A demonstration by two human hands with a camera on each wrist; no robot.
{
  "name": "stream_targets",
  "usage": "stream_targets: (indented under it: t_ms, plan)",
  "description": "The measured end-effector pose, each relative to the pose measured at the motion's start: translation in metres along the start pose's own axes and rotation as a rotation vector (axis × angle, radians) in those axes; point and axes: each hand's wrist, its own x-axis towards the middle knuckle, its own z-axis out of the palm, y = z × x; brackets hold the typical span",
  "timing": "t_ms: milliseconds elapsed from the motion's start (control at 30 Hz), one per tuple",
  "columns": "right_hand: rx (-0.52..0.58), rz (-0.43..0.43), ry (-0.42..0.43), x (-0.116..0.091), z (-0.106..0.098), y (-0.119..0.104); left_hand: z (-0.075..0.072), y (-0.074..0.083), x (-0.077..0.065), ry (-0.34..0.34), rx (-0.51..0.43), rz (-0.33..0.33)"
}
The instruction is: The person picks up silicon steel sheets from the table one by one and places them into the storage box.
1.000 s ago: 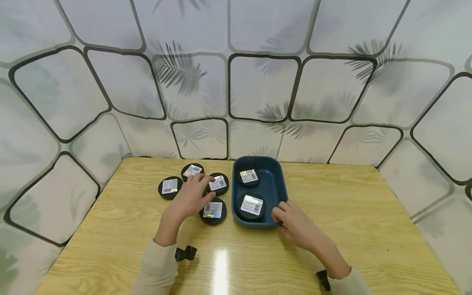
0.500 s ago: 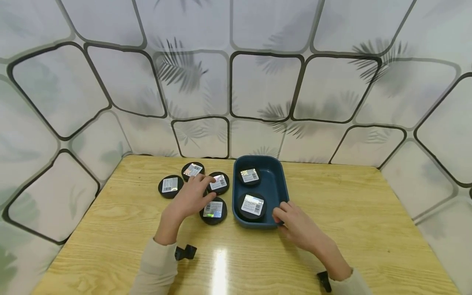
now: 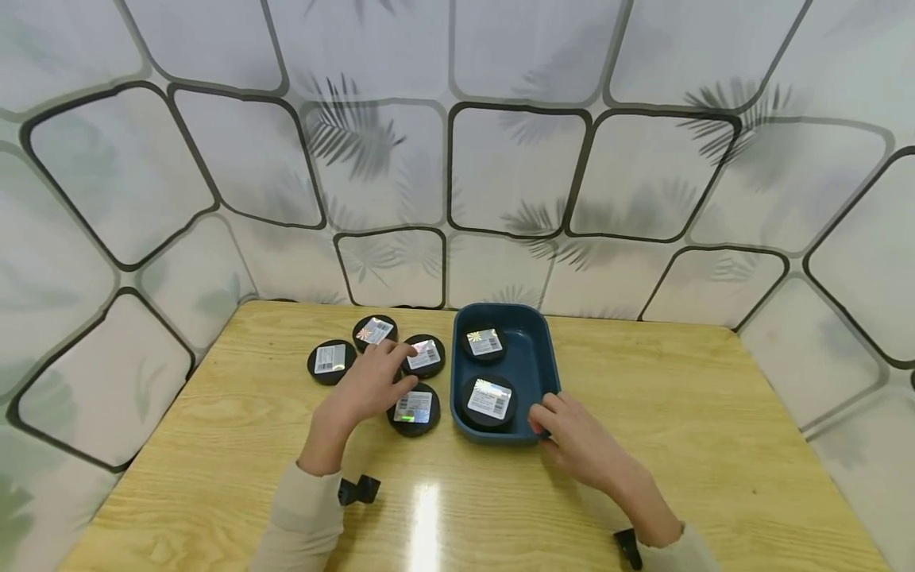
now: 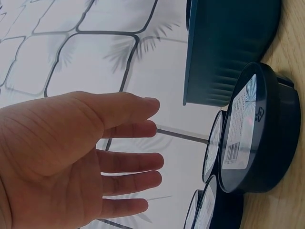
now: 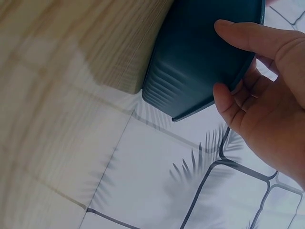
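My left hand (image 3: 366, 383) hovers over several round black containers with silvery labels. In the left wrist view, its fingers (image 4: 131, 162) are extended and apart from the nearest black container (image 4: 255, 138). Around that hand lie a front container (image 3: 413, 410), a right one (image 3: 423, 355), a left one (image 3: 331, 362) and a back one (image 3: 375, 331); the hand may hide more. My right hand (image 3: 575, 441) grips the near right corner of a dark blue plastic bin (image 3: 525, 373), thumb outside, fingers over the rim. Two black containers, one near (image 3: 489, 401) and one far (image 3: 484, 342), lie inside it.
Everything stands on a light wooden table (image 3: 665, 413). A patterned curtain (image 3: 515, 175) encloses its back and sides. Black camera mounts (image 3: 360, 490) sit at both wrists, below the cream sleeves (image 3: 303, 508).
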Motion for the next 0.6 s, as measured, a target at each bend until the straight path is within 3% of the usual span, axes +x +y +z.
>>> stream_targets:
  t_ms: [600]
  plan:
    - [-0.006, 0.011, 0.001, -0.0003, 0.0003, -0.0010, 0.0008, -0.0017, -0.0008, -0.005, 0.003, 0.004]
